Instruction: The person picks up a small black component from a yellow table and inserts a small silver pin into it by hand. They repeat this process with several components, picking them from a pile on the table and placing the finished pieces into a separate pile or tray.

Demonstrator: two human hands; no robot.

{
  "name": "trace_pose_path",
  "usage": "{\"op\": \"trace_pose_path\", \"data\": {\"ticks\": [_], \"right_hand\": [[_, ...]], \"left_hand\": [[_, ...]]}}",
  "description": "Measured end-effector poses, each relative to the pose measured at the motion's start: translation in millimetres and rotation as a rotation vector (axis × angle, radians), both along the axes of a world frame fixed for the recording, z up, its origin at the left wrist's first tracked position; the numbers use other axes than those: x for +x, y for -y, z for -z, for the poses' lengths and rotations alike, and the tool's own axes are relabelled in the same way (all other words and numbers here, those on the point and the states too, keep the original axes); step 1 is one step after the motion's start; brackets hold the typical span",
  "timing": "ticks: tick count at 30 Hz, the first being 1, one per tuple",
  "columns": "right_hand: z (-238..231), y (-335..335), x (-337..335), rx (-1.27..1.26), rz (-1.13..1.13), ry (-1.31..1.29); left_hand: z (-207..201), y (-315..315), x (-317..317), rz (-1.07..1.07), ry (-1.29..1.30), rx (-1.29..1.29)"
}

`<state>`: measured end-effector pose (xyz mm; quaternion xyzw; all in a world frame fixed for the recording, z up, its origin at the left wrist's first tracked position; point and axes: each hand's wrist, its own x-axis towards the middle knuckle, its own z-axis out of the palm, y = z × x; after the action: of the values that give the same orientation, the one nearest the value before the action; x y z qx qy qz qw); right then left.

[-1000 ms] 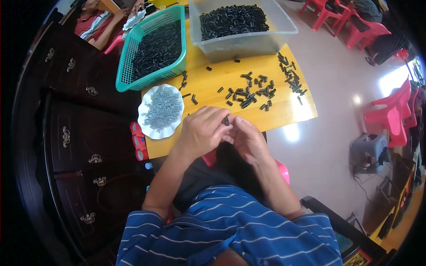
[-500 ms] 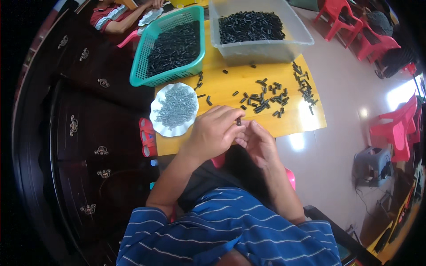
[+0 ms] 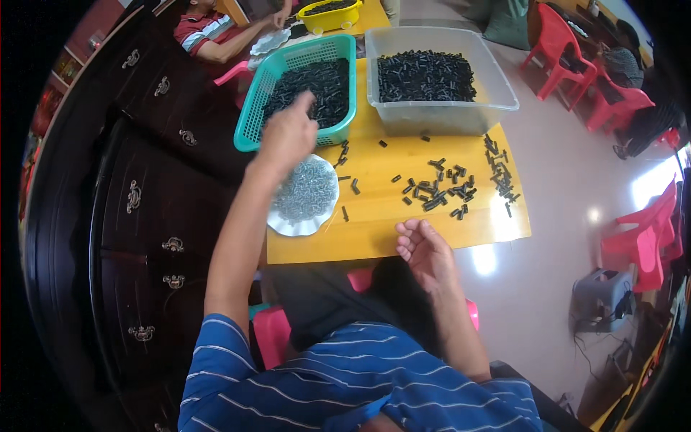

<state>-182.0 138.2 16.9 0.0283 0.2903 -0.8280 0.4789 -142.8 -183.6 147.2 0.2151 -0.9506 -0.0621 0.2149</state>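
Observation:
Blurred by motion, my left hand reaches over the near edge of a green plastic basket heaped with small black tube-like pieces. Its index finger is stretched out, apart from the thumb, and I see nothing held. Below that wrist sits a white scalloped plate with many small silvery metal parts. My right hand hovers at the table's front edge, palm turned up. Its fingers are loosely curled, the thumb is apart, and nothing shows in it. Loose black pieces lie just beyond it.
On the yellow table, a translucent bin of black pieces stands beside the basket. More pieces lie along the right edge. A dark drawer cabinet is at left. Across the table, another person's arm works near a yellow container.
My left hand has left my right hand, where it pinched a small dark piece, and moved up and left to the basket. My right hand stays near the table edge. The view has shifted slightly.

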Motion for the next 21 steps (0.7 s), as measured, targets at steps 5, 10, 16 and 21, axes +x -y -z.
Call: {"op": "trace_pose_path", "data": {"ticks": [5, 10, 16, 21], "right_hand": [[0, 1, -1, 0.007, 0.011, 0.012], [6, 0, -4, -0.032, 0.020, 0.010], [9, -4, -7, 0.018, -0.102, 0.012], [7, -47, -6, 0.041, -0.324, 0.014]], "left_hand": [[0, -20, -12, 0.126, -0.149, -0.025], [40, -92, -29, 0.520, -0.081, 0.235], [78, -161, -68, 0.668, 0.012, 0.336], [91, -203, -101, 0.662, 0.105, 0.281]]}}
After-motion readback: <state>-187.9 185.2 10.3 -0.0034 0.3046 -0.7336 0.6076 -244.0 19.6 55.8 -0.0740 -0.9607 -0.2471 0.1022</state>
